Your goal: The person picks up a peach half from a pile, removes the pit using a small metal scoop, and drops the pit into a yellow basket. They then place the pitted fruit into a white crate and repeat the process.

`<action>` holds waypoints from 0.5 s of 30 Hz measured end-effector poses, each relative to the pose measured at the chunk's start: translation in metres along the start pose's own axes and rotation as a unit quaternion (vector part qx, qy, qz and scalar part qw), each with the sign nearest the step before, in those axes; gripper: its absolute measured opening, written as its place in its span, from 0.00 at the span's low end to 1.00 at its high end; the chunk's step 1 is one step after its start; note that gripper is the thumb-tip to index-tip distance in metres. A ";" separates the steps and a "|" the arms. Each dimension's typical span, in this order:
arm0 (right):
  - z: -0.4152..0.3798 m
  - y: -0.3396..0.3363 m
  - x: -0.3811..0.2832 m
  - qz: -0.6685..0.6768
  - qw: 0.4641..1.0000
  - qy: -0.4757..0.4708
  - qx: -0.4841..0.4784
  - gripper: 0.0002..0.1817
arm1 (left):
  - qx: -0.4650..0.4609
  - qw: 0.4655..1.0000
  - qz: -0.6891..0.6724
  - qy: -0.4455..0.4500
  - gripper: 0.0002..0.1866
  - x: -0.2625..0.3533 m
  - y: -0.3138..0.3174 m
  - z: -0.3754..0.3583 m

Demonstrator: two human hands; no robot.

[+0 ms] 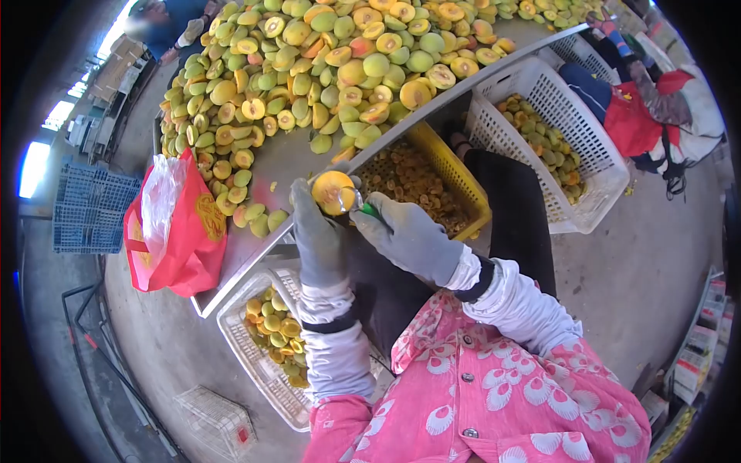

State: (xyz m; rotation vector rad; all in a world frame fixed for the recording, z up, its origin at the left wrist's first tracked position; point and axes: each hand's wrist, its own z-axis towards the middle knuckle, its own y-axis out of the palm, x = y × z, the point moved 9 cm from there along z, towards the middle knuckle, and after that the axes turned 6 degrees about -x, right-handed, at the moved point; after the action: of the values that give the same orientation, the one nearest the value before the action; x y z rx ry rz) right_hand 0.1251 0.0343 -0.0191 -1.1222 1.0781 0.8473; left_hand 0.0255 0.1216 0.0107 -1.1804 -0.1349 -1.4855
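My gloved left hand (317, 239) is closed around a halved yellow peach (333, 192), cut face up. In my gloved right hand (417, 239) is a pitting spoon with a green handle (373, 212). Its metal loop (349, 200) touches the right side of the cut face, over the pit area. Both hands are above my lap, near the metal table's edge (401, 127). Just beyond them, under that edge, stands a yellow crate (463, 174) holding many brown pits (409, 181).
Halved peaches (340, 65) are heaped on the table. A red bag (181, 239) hangs at its left corner. White baskets of peach halves stand at left (285, 405) and right (602, 166). Blue crates (93, 207) are stacked far left. Other people (181, 23) work across and at right.
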 end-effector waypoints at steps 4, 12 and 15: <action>-0.018 0.001 -0.014 -0.046 0.999 -0.014 0.023 0.18 | 0.052 0.963 -0.233 -0.126 0.20 0.032 -0.001 -0.014; -0.038 0.007 -0.029 -0.088 0.995 -0.027 0.033 0.20 | 0.109 0.934 -0.301 -0.157 0.36 0.035 -0.002 -0.032; -0.041 0.009 -0.035 -0.019 0.999 -0.035 -0.002 0.22 | 0.099 0.947 -0.275 -0.131 0.31 0.047 -0.004 -0.035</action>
State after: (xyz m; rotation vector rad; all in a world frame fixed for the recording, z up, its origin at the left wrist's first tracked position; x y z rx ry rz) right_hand 0.0971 -0.0034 0.0093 -1.1044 0.9945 0.8534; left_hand 0.0115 0.0677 0.0295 -1.2250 -0.8343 -1.7318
